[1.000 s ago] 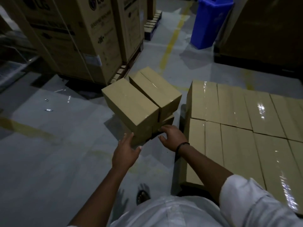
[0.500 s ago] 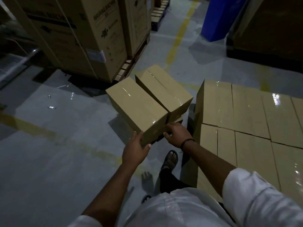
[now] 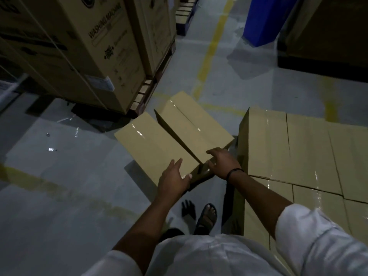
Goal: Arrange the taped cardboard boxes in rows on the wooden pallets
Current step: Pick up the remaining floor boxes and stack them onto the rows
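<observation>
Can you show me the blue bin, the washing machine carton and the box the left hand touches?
Blue plastic bin [image 3: 262, 20], head view, front wall.
Tall brown washing-machine carton [image 3: 107, 62], head view, printed side face.
Small taped cardboard box [image 3: 156, 144], head view, glossy top face.

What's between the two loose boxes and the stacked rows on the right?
Nothing visible: only a narrow dark gap separates the right loose box from the stacked rows. The right hand is at that box's near end.

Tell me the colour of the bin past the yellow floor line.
The bin is blue; head view, top right.
</observation>
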